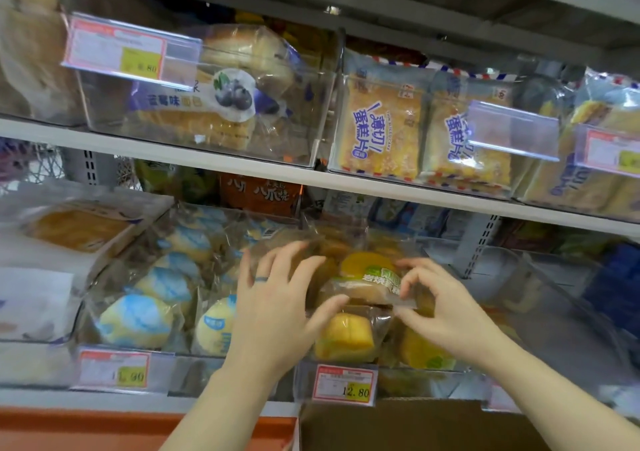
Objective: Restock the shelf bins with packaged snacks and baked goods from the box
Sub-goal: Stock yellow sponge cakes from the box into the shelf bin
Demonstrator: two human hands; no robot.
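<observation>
Desk: bins, top shelf, left to right?
Floor: left clear bin (313,128) holds a blueberry bread bag (225,97). Middle bin (334,159) holds sliced cake packs (381,128) standing on edge. Far-right bin (519,192) has the same kind of packs, partly cut off.
Desk: lower shelf?
Floor: leftmost tub (34,339) holds a white-wrapped bread pack (76,229). Next come round yellow buns (138,319) in blue-and-white wrappers, piled up. The centre bin (304,378) holds yellow cakes (343,338) in clear wrap, with a 12.80 price tag (344,385) on its front. Contents of the right tub (554,294) are too blurred to tell.
Desk: hands?
Floor: both are over the centre bin. Left hand (273,308) has its fingers spread and straight on the pile, thumb touching the top cake pack (367,288). Right hand (446,308) pinches that pack's wrapper edge between thumb and curled fingers. The pack lies on top of the pile, green label up.
Desk: box?
Floor: cardboard box (415,426) at the bottom edge, below the centre bin. Its inside is hidden.
</observation>
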